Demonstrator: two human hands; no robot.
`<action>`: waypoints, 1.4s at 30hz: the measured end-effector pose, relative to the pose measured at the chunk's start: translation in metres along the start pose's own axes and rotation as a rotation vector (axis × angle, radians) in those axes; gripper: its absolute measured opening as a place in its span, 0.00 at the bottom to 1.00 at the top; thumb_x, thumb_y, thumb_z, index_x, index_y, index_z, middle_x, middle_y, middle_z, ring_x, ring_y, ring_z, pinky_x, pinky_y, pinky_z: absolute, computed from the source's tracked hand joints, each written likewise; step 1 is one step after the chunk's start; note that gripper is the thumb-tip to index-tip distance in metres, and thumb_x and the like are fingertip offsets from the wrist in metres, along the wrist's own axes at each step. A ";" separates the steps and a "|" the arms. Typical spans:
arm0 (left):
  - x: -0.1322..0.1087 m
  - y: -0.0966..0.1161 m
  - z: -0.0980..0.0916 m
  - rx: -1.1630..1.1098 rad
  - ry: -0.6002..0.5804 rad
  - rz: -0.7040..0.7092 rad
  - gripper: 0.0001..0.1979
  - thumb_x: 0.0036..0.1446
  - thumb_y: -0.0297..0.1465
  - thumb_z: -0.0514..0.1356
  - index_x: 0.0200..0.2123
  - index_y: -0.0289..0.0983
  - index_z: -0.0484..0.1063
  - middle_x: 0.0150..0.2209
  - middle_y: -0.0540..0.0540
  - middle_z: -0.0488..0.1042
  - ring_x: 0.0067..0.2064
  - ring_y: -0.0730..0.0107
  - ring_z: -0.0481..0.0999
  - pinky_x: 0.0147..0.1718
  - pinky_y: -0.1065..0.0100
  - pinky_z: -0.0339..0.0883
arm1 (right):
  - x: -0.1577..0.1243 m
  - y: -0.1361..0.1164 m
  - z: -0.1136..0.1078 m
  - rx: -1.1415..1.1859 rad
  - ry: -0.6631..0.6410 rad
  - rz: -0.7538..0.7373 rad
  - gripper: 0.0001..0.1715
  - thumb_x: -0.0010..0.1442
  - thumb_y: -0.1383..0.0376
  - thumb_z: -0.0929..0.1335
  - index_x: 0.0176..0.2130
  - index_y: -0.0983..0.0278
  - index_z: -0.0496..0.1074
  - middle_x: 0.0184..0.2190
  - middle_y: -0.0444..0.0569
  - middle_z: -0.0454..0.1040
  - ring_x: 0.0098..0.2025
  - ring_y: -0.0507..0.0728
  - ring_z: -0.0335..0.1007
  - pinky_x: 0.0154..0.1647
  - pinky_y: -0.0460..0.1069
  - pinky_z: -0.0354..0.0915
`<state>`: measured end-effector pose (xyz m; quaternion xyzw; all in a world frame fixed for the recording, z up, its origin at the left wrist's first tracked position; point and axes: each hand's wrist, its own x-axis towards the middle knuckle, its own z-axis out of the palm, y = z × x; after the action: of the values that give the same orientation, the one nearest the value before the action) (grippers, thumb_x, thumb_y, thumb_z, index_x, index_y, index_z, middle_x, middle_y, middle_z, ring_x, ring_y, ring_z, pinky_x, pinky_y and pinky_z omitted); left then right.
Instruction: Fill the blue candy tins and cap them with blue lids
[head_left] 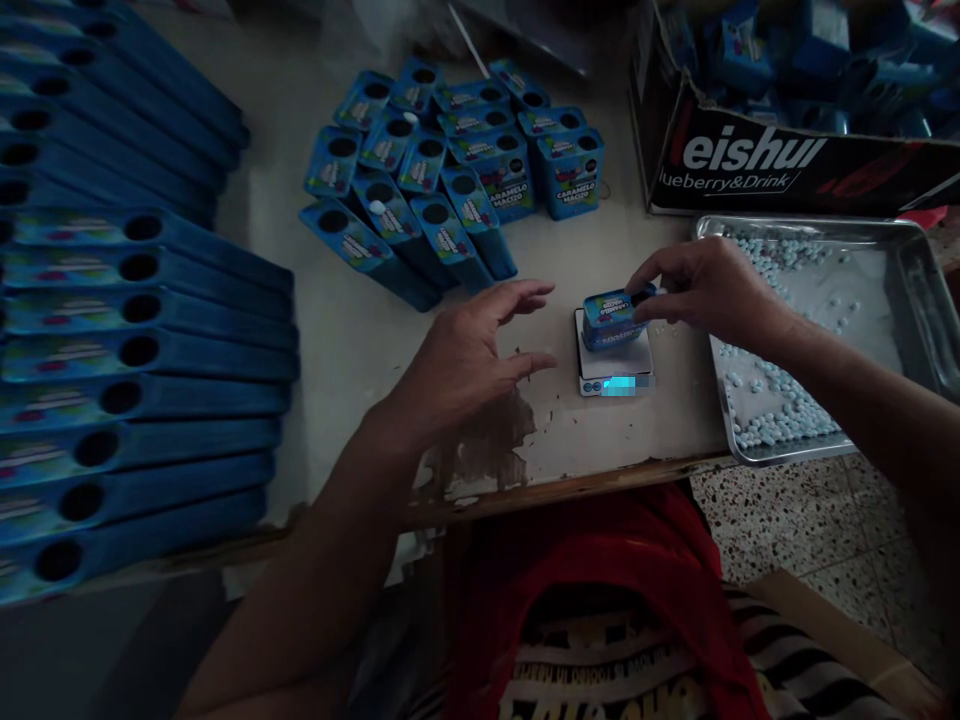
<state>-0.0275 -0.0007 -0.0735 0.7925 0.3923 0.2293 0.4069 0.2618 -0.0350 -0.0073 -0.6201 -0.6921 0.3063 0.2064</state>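
A small blue candy box (606, 325) printed "Caramelo Macizo" stands on a small digital scale (616, 365) with a lit blue display. My right hand (694, 285) is at the box's right end, thumb and forefinger closed on either side of its top near the round hole. Whether candies are also inside my fingers is hidden. To the left of the scale, my left hand (487, 340) hovers over the table with fingers spread and nothing between them. A metal tray (726, 400) holding pale blue candies (787, 415) lies under my right forearm.
Several blue boxes (450, 240) with round holes stand grouped at the back. Long rows of blue boxes (217, 310) fill the left side. A black carton (810, 165) of more blue packages sits at the back right. The worn table edge (555, 490) runs in front of me.
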 end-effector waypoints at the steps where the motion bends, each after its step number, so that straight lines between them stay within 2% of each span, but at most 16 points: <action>1: 0.000 0.001 0.000 0.001 0.000 -0.004 0.36 0.59 0.44 0.72 0.69 0.43 0.72 0.64 0.41 0.79 0.67 0.49 0.78 0.70 0.46 0.69 | 0.000 -0.002 0.000 0.008 0.005 0.012 0.16 0.56 0.56 0.82 0.39 0.63 0.83 0.20 0.38 0.70 0.23 0.49 0.63 0.28 0.47 0.56; 5: -0.001 0.003 0.000 -0.028 0.002 0.005 0.35 0.61 0.45 0.71 0.68 0.39 0.72 0.64 0.39 0.80 0.67 0.51 0.78 0.71 0.49 0.68 | 0.002 -0.010 -0.005 0.084 0.040 0.088 0.16 0.59 0.56 0.81 0.33 0.62 0.78 0.20 0.40 0.70 0.23 0.50 0.63 0.26 0.47 0.57; 9: -0.002 0.000 0.000 -0.025 0.028 0.015 0.35 0.61 0.47 0.70 0.68 0.38 0.73 0.63 0.39 0.80 0.65 0.52 0.79 0.70 0.50 0.69 | 0.006 -0.007 -0.014 0.207 0.079 0.175 0.14 0.63 0.56 0.79 0.33 0.60 0.76 0.23 0.42 0.74 0.24 0.51 0.65 0.26 0.47 0.62; 12: -0.003 0.000 0.000 0.011 0.022 0.005 0.33 0.62 0.45 0.69 0.67 0.39 0.74 0.64 0.39 0.80 0.65 0.51 0.79 0.69 0.49 0.70 | 0.006 -0.003 -0.020 0.201 -0.006 0.197 0.12 0.62 0.57 0.79 0.35 0.60 0.78 0.25 0.43 0.77 0.26 0.52 0.70 0.29 0.48 0.66; 16: -0.001 0.004 0.003 0.035 -0.006 -0.004 0.31 0.62 0.41 0.69 0.65 0.37 0.76 0.64 0.38 0.80 0.64 0.51 0.80 0.68 0.50 0.72 | 0.002 -0.021 -0.021 -0.034 -0.121 0.136 0.01 0.64 0.66 0.76 0.38 0.61 0.83 0.23 0.42 0.77 0.28 0.54 0.76 0.34 0.49 0.69; 18: 0.000 0.005 0.004 0.035 -0.020 0.001 0.30 0.62 0.41 0.68 0.66 0.38 0.76 0.63 0.39 0.80 0.64 0.51 0.80 0.67 0.51 0.73 | 0.000 -0.039 -0.020 -0.240 -0.134 0.098 0.09 0.65 0.72 0.72 0.39 0.62 0.84 0.24 0.43 0.77 0.31 0.56 0.78 0.39 0.51 0.70; 20: 0.000 0.004 0.005 0.027 -0.023 0.014 0.31 0.62 0.42 0.69 0.66 0.39 0.76 0.64 0.39 0.79 0.64 0.51 0.79 0.67 0.51 0.72 | 0.002 -0.057 -0.019 -0.459 -0.156 0.069 0.15 0.64 0.77 0.69 0.40 0.63 0.85 0.29 0.48 0.81 0.37 0.60 0.81 0.44 0.54 0.71; 24: -0.001 -0.003 0.003 0.061 0.001 0.049 0.31 0.62 0.45 0.68 0.65 0.39 0.77 0.63 0.39 0.78 0.62 0.50 0.80 0.65 0.50 0.73 | 0.009 -0.076 -0.017 -0.718 -0.202 -0.005 0.18 0.62 0.80 0.68 0.40 0.65 0.87 0.45 0.57 0.84 0.49 0.68 0.81 0.53 0.59 0.71; 28: -0.004 -0.004 0.000 0.106 -0.008 0.051 0.29 0.64 0.43 0.66 0.65 0.39 0.77 0.63 0.39 0.78 0.61 0.51 0.80 0.64 0.50 0.74 | 0.012 -0.076 -0.015 -0.720 -0.226 0.003 0.17 0.62 0.79 0.70 0.38 0.62 0.86 0.43 0.54 0.85 0.46 0.66 0.81 0.53 0.58 0.72; 33: -0.004 0.003 0.000 0.103 -0.020 0.038 0.29 0.65 0.43 0.67 0.66 0.41 0.75 0.64 0.41 0.78 0.63 0.52 0.78 0.65 0.54 0.73 | 0.009 -0.080 -0.016 -0.717 -0.278 -0.002 0.19 0.66 0.79 0.67 0.48 0.68 0.85 0.46 0.58 0.86 0.47 0.66 0.81 0.51 0.57 0.70; 36: -0.002 0.005 0.001 0.100 -0.025 0.031 0.29 0.64 0.43 0.67 0.66 0.41 0.75 0.64 0.41 0.78 0.63 0.51 0.78 0.64 0.53 0.74 | 0.009 -0.078 -0.015 -0.733 -0.259 0.024 0.17 0.66 0.78 0.68 0.46 0.66 0.85 0.47 0.58 0.86 0.49 0.66 0.81 0.53 0.58 0.69; 42: 0.000 0.001 0.004 0.110 -0.020 0.048 0.30 0.63 0.46 0.67 0.65 0.43 0.77 0.62 0.42 0.79 0.60 0.50 0.80 0.62 0.52 0.75 | 0.012 -0.074 -0.010 -0.723 -0.246 -0.041 0.17 0.63 0.77 0.70 0.44 0.61 0.85 0.47 0.53 0.86 0.53 0.67 0.81 0.56 0.57 0.70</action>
<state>-0.0242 -0.0033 -0.0749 0.8251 0.3810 0.2093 0.3607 0.2130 -0.0249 0.0495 -0.5976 -0.7873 0.1102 -0.1045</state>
